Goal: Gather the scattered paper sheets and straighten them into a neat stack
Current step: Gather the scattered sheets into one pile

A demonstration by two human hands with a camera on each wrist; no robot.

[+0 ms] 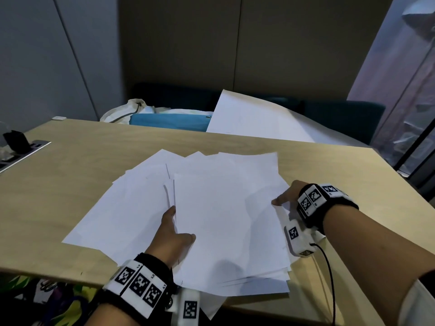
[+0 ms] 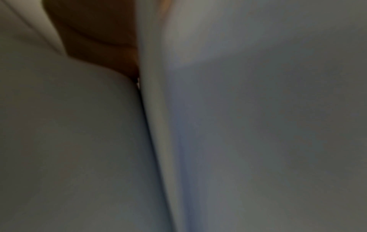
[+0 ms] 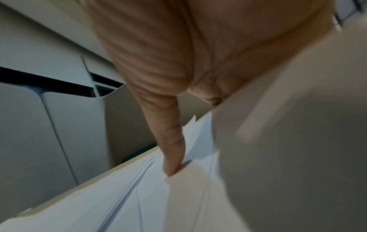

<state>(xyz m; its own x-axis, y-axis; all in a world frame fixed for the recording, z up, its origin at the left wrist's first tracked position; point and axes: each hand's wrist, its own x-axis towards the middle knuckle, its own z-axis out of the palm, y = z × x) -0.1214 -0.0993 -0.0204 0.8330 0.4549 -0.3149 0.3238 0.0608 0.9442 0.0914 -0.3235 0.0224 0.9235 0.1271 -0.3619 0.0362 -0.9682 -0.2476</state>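
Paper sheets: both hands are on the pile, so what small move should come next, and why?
Probably draw both hands inward: the left hand and right hand flank the paper sheets, which still fan leftward and overhang the table edge.

No readable words, brands or numbers anywhere. Paper sheets blank white on every visible face. Only signs: black-and-white square coded markers on the left wrist band at 7 o'clock and on the right wrist band at 3 o'clock, patterns only, no letters. Wrist views too blurred for any print.
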